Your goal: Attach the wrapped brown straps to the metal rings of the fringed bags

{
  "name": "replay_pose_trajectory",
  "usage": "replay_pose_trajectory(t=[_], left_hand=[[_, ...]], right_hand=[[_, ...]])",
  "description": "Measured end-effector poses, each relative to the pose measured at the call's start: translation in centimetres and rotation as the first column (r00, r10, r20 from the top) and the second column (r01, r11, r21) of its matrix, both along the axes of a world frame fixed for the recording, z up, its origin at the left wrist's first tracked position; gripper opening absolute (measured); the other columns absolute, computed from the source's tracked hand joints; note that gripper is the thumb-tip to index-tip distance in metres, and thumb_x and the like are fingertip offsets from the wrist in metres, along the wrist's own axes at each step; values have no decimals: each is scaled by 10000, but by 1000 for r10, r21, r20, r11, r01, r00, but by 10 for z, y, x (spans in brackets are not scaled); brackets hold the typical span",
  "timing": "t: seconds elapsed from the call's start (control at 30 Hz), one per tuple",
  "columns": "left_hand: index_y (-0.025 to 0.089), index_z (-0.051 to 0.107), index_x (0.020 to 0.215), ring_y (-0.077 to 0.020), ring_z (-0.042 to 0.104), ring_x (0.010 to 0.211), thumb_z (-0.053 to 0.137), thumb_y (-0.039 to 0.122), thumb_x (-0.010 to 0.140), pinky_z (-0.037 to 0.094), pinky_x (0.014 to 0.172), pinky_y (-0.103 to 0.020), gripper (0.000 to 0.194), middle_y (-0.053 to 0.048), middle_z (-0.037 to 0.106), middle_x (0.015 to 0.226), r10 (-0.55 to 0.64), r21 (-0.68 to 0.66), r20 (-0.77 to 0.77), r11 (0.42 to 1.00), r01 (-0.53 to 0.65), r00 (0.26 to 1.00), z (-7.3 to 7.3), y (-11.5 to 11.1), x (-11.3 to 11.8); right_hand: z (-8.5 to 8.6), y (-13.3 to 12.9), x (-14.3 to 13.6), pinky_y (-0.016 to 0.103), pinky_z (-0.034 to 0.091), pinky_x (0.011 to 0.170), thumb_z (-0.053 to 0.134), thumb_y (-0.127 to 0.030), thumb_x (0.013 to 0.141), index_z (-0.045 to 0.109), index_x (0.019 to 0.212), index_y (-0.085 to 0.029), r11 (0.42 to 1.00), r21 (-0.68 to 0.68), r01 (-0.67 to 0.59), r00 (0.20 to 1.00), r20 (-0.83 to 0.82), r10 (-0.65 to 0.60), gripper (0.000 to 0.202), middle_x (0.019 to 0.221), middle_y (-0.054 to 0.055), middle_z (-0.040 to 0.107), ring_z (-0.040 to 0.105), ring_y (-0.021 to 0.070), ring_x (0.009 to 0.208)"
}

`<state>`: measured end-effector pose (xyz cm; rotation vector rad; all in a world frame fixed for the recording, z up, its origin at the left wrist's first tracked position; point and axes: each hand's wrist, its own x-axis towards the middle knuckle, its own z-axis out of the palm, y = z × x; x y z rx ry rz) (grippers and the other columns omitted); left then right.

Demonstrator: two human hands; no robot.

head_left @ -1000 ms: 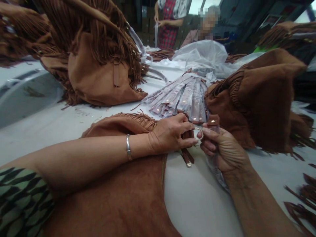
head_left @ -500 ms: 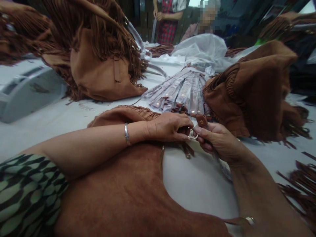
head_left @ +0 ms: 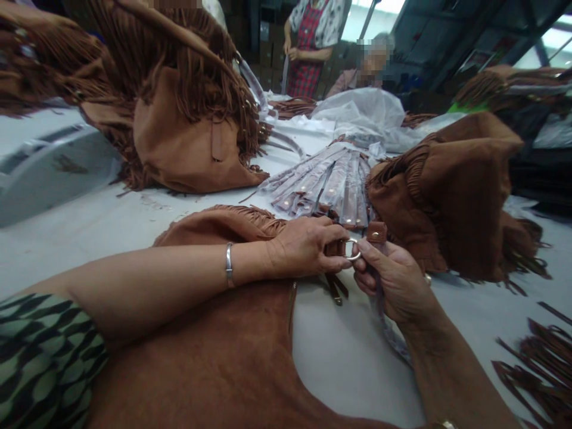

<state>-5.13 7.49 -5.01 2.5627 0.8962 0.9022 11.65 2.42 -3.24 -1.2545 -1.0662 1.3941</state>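
Left grip [head_left: 308, 245] tight on ring [head_left: 356, 257], right grip [head_left: 398, 277] tight on strap [head_left: 376, 232], bare table [head_left: 348, 348] by curved bag edge [head_left: 289, 357]

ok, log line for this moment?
left hand: pinching metal ring | right hand: holding plastic-wrapped strap beside ring | brown bag: under left forearm | strap bundle: beyond hands
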Motion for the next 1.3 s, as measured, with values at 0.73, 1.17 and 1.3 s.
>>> replay_pose_trajectory(t=[0.73, 1.17, 1.3], left_hand=[[91, 640, 983, -194, 591, 865, 500, 433, 901, 443, 805, -274, 378, -118, 654, 936, -285, 235, -109, 923, 303, 952, -5, 10, -4], [59, 652, 1046, -200, 612, 935, 583, 364, 865, 460, 850, -257, 360, -149, 660, 996, -386, 79, 33, 921, 383, 922, -4, 8, -9], [76, 665, 1030, -180, 618, 888, 630, 335, 837, 463, 816, -238, 325, -126, 670, 958, -415, 52, 109, 910, 412, 903, -3, 9, -9]], right_hand=[[-10, 13, 26, 168, 145, 335, 625, -572, 779, 554, 659, -168, 992, -8, -124, 934, 335, 120, 427, 486, -51, 365, 246, 46, 393], [-12, 17, 33, 153, 130, 332, 727, -497, 715, 596, 662, -151, 957, -153, -248, 960, 93, 264, 374, 461, -86, 300, 189, 22, 362], [-12, 15, 34, 159, 115, 332, 716, -492, 727, 603, 648, -135, 948, -126, -292, 949, 82, 303, 383, 454, -77, 319, 197, 21, 359]])
